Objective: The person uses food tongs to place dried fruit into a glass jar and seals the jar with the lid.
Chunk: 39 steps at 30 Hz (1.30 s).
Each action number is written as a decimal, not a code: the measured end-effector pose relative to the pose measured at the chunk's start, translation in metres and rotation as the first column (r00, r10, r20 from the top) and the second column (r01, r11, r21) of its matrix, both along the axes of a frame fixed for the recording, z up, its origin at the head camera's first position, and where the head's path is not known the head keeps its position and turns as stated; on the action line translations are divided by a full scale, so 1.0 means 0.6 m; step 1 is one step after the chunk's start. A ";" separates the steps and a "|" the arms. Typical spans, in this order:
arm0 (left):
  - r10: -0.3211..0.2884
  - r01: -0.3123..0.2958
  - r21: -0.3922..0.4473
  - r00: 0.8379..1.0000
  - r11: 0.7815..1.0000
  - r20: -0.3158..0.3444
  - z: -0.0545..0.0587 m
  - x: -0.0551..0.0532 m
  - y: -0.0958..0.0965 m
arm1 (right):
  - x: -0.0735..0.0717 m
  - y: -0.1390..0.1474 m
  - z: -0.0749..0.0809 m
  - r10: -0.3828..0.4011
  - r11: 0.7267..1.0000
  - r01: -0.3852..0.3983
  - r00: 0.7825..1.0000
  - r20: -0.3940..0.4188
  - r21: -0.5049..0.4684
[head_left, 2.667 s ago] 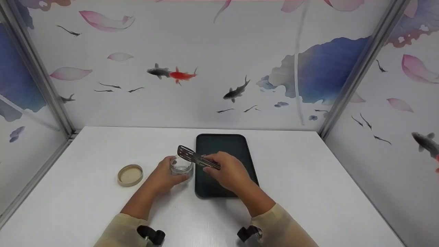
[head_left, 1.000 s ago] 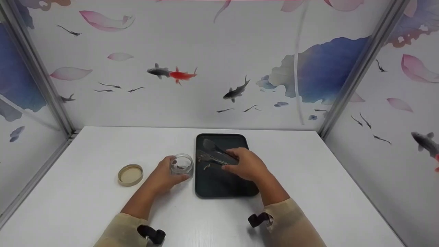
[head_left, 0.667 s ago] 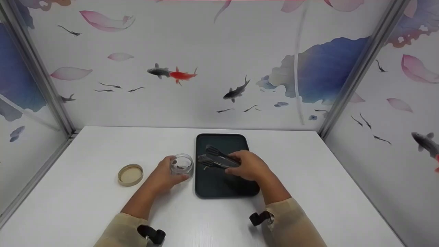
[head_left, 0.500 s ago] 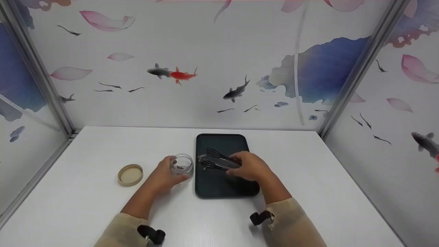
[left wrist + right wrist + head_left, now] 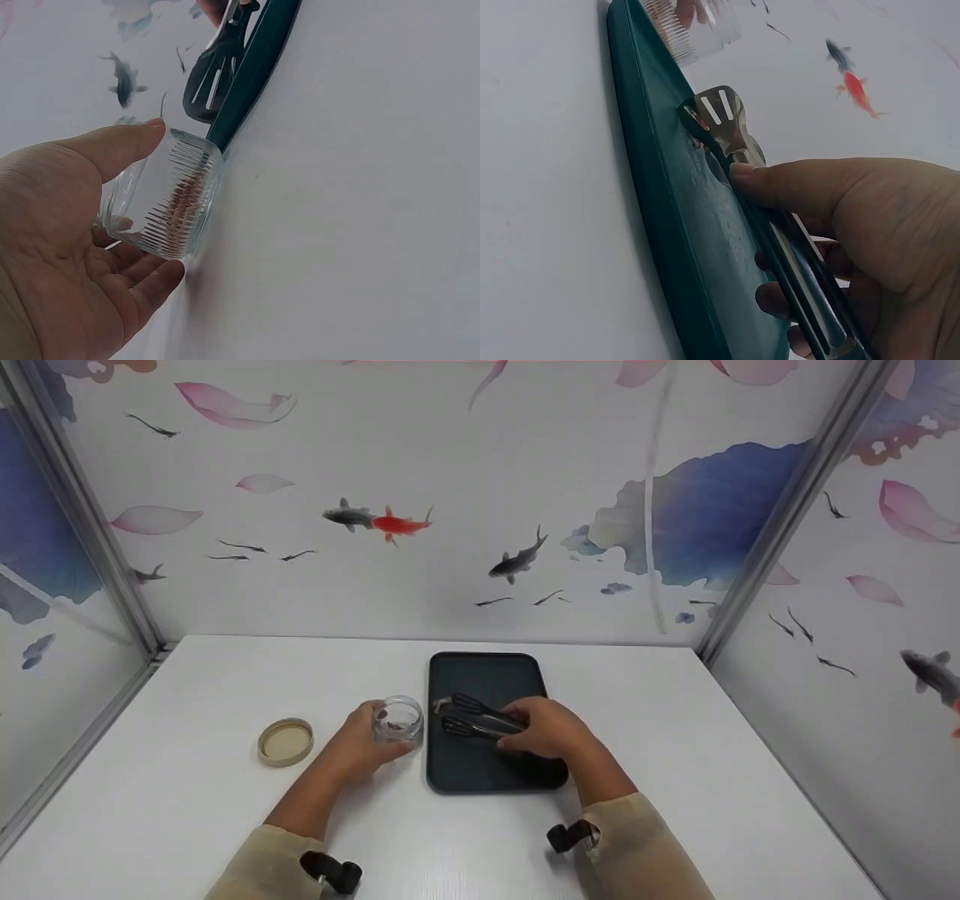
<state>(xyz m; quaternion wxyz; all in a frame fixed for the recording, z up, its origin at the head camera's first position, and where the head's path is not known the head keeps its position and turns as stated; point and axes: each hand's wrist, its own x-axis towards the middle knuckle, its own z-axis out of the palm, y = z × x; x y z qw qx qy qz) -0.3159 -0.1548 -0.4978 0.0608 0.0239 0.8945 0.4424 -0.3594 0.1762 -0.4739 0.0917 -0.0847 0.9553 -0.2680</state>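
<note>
My left hand (image 5: 364,746) holds a clear glass jar (image 5: 399,724) by its side, just left of the tray. The jar has no lid on, and a few small brown bits show inside it. In the left wrist view the jar's ribbed glass (image 5: 176,202) faces the camera. With thumb and fingers my right hand (image 5: 551,726) grips metal tongs (image 5: 491,721), whose slotted heads stand slightly apart, low over the dark green tray (image 5: 487,769). Small brownish dried pieces (image 5: 441,705) lie by the tong heads, partly hidden by them.
A round beige lid (image 5: 285,743) lies on the white table (image 5: 202,810), left of the jar. Printed panels (image 5: 450,450) enclose the table at the back and both sides. Metal posts (image 5: 787,517) stand at the corners.
The tongs have gone from over the jar rightward to the tray. Over the last second their heads have come closer together and slightly nearer to me. My left hand and the jar stay put.
</note>
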 end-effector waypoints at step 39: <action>0.001 -0.001 0.012 1.000 1.000 -0.014 -0.004 -0.005 -0.001 | 0.011 0.000 0.016 0.026 0.999 -0.029 0.993 -0.118 -0.023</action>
